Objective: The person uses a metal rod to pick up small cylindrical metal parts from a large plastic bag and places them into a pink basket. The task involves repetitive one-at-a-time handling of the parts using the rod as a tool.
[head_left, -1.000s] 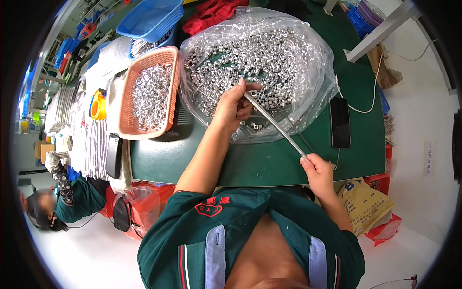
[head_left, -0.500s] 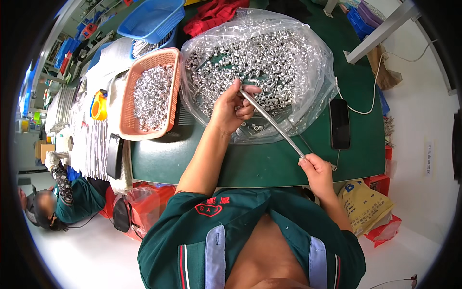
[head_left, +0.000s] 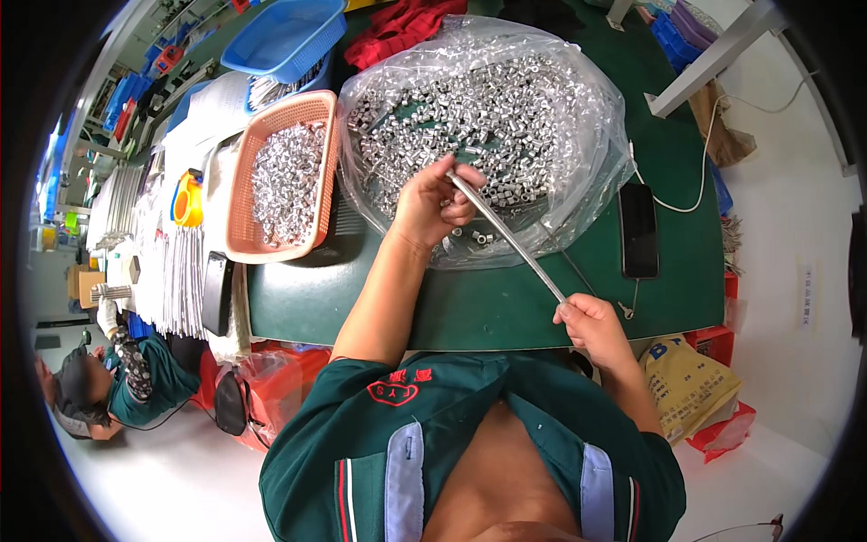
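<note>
Remotely, I saw the metal rod (head_left: 510,232) slanting from above the clear bag (head_left: 591,135) to its near side, clamped by my left hand (head_left: 438,203) and right hand (head_left: 591,323). Handling looked midway; many metal pieces (head_left: 506,117) lay loose in the bag. The green table (head_left: 307,312) held an orange basket (head_left: 237,212) left of it, a phone (head_left: 638,230) right; a co-worker (head_left: 158,366) was farther left.

The scene is bright, strongest at left, where the white paper sheets (head_left: 212,104) wash out. A shadow falls on the dark green tabletop (head_left: 307,312) beside the peach plastic basket (head_left: 233,217). Glints line the long, thin, silver metal rod (head_left: 510,233). The centre looks sharp; black vignetting and fisheye bending mark the edges.
</note>
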### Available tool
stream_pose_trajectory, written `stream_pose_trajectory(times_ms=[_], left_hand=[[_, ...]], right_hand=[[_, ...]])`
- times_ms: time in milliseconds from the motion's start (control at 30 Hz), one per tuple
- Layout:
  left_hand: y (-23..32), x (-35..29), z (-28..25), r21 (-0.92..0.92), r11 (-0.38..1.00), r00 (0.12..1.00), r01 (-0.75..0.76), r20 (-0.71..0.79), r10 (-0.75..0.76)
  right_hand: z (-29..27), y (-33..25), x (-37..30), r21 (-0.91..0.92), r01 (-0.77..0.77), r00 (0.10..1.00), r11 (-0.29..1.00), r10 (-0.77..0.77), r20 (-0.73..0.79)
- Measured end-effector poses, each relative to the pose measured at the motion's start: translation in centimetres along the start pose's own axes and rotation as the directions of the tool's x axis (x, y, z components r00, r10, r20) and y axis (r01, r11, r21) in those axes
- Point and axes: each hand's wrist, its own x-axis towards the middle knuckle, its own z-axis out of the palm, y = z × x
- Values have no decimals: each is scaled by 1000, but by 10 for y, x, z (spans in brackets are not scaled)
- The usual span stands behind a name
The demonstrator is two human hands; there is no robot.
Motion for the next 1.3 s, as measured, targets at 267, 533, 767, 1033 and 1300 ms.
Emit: stream_pose_trajectory(times_ms=[267, 533, 767, 1033, 1300], left_hand=[[-10, 2, 45, 276, 960, 961, 40, -273, 38], [-1, 3, 46, 346, 925, 962, 158, -266, -65], [40, 6, 34, -314, 948, 899, -44, -427, -100], [26, 15, 42, -450, 832, 796, -324, -605, -18], [18, -2, 30, -165, 972, 925, -170, -366, 99]], right_hand=[[14, 5, 9, -176, 148, 971, 973, -177, -162], [14, 3, 14, -106, 148, 975, 983, -163, -149], [12, -2, 8, -61, 219, 957, 974, -227, -183], [10, 6, 5, -15, 208, 964, 978, -208, -165], [1, 13, 1, -163, 184, 958, 969, -214, -189]])
